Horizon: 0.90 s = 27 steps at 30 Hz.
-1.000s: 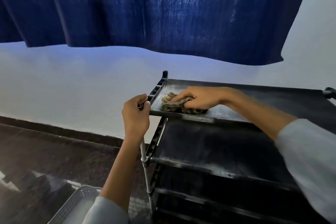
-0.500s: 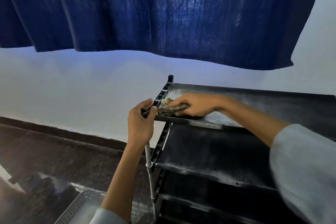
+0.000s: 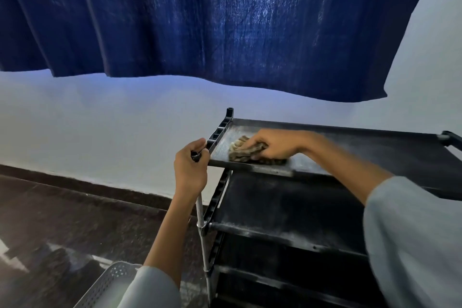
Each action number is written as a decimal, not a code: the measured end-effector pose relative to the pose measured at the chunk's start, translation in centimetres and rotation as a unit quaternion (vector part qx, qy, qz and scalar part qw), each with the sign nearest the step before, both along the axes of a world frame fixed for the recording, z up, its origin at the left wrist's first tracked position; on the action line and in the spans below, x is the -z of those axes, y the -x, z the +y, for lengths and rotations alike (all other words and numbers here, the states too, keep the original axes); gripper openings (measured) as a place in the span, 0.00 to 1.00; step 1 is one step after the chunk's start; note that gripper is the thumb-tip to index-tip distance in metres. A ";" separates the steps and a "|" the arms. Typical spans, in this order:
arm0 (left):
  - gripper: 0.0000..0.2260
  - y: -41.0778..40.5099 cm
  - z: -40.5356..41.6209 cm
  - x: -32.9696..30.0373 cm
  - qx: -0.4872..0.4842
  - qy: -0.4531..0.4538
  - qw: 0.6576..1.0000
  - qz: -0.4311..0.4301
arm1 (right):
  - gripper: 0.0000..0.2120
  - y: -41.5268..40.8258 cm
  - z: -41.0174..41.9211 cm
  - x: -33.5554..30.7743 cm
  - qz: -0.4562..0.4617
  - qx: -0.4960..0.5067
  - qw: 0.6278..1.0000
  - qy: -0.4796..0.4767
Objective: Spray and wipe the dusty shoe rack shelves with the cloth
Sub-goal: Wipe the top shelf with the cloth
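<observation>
1. Dark floor and pale wall lie left, under a blue curtain.
2. Left hand grips the rack corner post.
3. Right hand presses the cloth on the top shelf, fingers curled over it.
4. Dust shows on the lower shelves; most wiping seems left.

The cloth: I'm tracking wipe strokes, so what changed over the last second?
The right hand slid the cloth left to the top shelf's end rail, then back right a little. The left hand stayed gripping the rack's front corner post. The lower shelves remain dusty.
</observation>
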<state>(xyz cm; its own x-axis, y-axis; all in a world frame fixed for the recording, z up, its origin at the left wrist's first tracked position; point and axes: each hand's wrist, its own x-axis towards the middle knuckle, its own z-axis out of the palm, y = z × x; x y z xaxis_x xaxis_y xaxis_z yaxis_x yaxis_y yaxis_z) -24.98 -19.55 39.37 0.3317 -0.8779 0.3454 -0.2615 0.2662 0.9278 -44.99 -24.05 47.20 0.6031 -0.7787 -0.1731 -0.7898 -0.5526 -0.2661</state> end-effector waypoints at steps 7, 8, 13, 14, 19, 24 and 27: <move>0.13 -0.2 -0.1 0.1 -0.014 0.003 1.000 0.000 | 0.15 -4.8 -1.2 0.9 -0.020 0.043 0.996 0.077; 0.13 -0.2 -0.1 0.0 -0.014 0.003 1.000 -0.004 | 0.12 -5.5 -0.8 0.9 -0.024 0.009 0.997 0.073; 0.13 -0.1 -0.2 0.1 -0.004 0.000 1.000 -0.018 | 0.15 -1.5 0.7 -0.5 -0.029 -0.048 0.998 -0.011; 0.14 -0.1 -0.3 0.1 -0.003 0.001 1.000 -0.017 | 0.18 -0.4 0.5 -0.6 -0.020 -0.036 0.999 -0.008; 0.13 -0.2 -0.4 0.3 -0.008 0.000 1.000 -0.010 | 0.24 -2.1 -1.0 0.6 0.010 0.079 0.991 0.110; 0.13 -0.2 -0.1 0.0 -0.008 -0.003 1.000 -0.017 | 0.14 -6.2 -0.3 0.6 -0.013 0.011 0.997 0.074; 0.13 -0.1 0.2 -0.3 0.004 -0.014 1.000 -0.023 | 0.16 -3.1 0.7 -0.9 -0.008 -0.022 1.000 0.014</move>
<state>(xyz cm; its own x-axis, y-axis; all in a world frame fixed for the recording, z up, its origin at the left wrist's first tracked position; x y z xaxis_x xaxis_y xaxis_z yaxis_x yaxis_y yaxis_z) -24.90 -19.32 39.68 0.3094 -0.8900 0.3349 -0.3026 0.2417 0.9219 -41.92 -23.35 48.10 0.6387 -0.7562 -0.1418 -0.7610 -0.5936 -0.2618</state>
